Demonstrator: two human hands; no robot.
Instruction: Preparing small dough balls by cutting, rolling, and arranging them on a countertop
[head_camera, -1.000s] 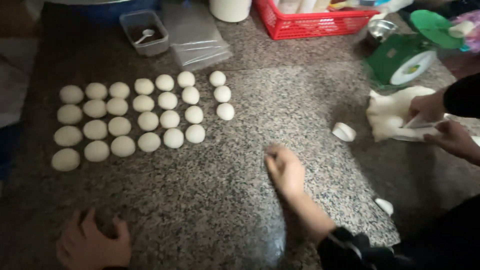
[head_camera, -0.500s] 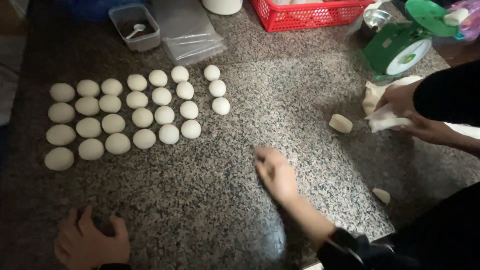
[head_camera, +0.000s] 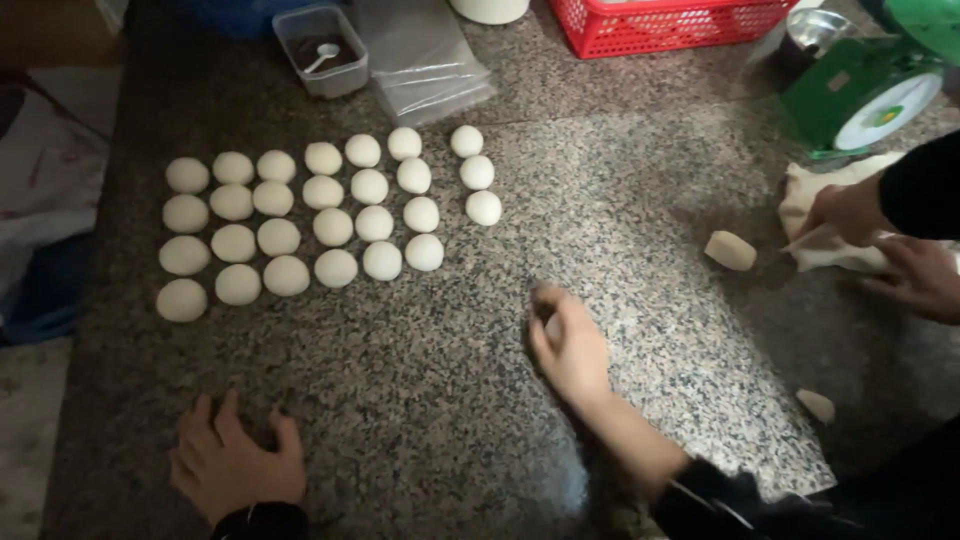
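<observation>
Under cupped right hand (head_camera: 570, 345), dough piece (head_camera: 552, 328)

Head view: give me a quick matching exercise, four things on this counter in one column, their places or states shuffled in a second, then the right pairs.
Things:
1. right hand
2. left hand
3. red basket
4. cut dough piece

Places or states:
A. at the far edge of the granite counter
B. cupped over a small piece of dough in mid-counter
C. lying alone beside another person's hands
D. flat on the counter, fingers spread, below the rows of dough balls

Pairs: 1-B, 2-D, 3-A, 4-C
</observation>
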